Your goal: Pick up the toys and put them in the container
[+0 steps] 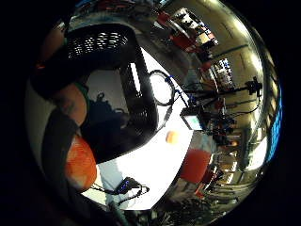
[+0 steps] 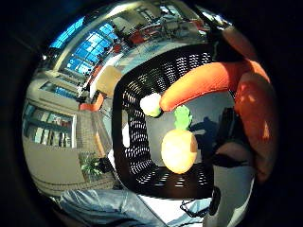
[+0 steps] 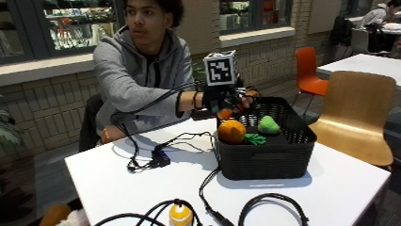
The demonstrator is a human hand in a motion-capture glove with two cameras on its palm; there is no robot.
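Observation:
My gloved right hand [image 3: 230, 100] hovers over the near-left rim of the black slatted basket [image 3: 266, 157] and grips a long orange toy [image 3: 224, 114]. That toy [image 2: 201, 81] stretches across the thumb side palm view above the basket floor [image 2: 165, 182]. Inside the basket lie a round orange fruit toy [image 3: 232, 131] with green leaves [image 3: 255, 139] and a green pear-like toy [image 3: 268, 125]; both show below the palm, the orange fruit [image 2: 179, 150] and the pale green toy [image 2: 151, 105]. A yellow toy [image 3: 180, 215] stands at the table's front edge.
The basket sits on a white table [image 3: 351, 181]. Black cables [image 3: 156, 159] trail across the table left of the basket, and more cable loops [image 3: 270, 207] lie in front. The person's bare hand [image 3: 111, 134] rests near the table's back-left edge. A wooden chair [image 3: 357, 113] stands to the right.

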